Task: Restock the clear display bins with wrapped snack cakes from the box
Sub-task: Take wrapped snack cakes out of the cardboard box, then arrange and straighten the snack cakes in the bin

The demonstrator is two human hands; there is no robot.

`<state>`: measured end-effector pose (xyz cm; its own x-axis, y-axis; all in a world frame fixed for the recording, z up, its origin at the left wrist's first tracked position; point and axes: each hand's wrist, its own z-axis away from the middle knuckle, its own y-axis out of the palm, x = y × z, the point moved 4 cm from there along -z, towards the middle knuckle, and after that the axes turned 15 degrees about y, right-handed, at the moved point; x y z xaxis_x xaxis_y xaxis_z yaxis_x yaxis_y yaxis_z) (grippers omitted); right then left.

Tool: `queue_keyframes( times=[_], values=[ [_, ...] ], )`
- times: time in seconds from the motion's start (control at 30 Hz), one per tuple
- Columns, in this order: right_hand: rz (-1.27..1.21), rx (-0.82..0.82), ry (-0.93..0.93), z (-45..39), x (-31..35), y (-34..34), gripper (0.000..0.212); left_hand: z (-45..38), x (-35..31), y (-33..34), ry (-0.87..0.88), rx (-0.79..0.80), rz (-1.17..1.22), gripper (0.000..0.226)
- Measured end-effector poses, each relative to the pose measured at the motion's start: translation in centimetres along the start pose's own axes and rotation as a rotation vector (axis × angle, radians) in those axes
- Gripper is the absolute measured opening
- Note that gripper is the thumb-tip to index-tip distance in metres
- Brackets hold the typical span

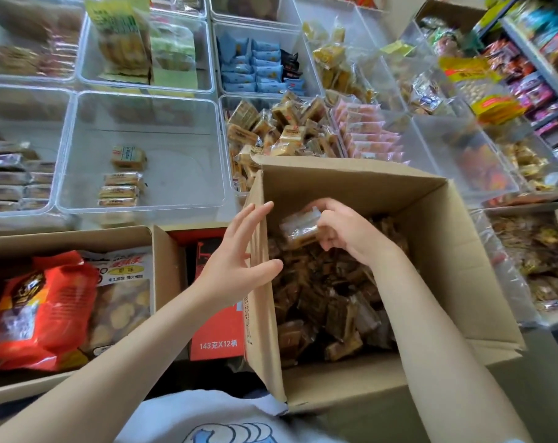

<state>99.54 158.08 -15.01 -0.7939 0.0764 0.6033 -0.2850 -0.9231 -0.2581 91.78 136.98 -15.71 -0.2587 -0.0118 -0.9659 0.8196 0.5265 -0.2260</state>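
Head view: right hand (pixel 344 231) grips snack cake (pixel 300 230).

You face a grey metal shelf rack (pixel 527 55) at the upper right, crowded with bright packets. Soft, even light falls everywhere.

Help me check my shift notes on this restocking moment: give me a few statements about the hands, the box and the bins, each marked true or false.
1. The right hand grips a clear-wrapped brown snack cake over the open brown cardboard box. True.
2. The left hand holds a cake as well. False: its fingers are spread and hold nothing, by the box's left wall.
3. The large clear plastic bin left of the box is packed full. False: only a few yellow wrapped cakes lie in it.
4. The box holds many wrapped cakes. True.
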Motion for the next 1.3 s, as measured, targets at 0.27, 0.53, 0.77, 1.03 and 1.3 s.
queue_keyframes(
  times=[0.27, 0.53, 0.77, 1.03, 1.3],
  values=[
    [-0.453, 0.416, -0.111, 5.7, 3.5, 4.3, 0.040, -2.2, -4.1, -4.3, 0.460, -0.031, -0.189, 0.065],
    [-0.051, 0.002, -0.101, 6.2, 7.3, 9.2, 0.046, -1.5, -1.5, -12.1, -0.071, -0.164, 0.230, 0.035],
    [0.238, 0.086, -0.222, 3.8, 13.5, 19.1, 0.026, 0.5, 2.1, -20.5, -0.109, -0.123, 0.164, 0.038],
    [0.254, -0.125, -0.201, -5.0, 18.6, 31.3, 0.014, 4.2, 13.6, -39.4, -0.173, -0.277, -0.733, 0.049],
    [0.592, -0.387, -0.534, -12.4, 27.7, 41.1, 0.027, 9.0, 21.8, -46.2, -0.291, -0.151, -0.989, 0.056]
  ],
)
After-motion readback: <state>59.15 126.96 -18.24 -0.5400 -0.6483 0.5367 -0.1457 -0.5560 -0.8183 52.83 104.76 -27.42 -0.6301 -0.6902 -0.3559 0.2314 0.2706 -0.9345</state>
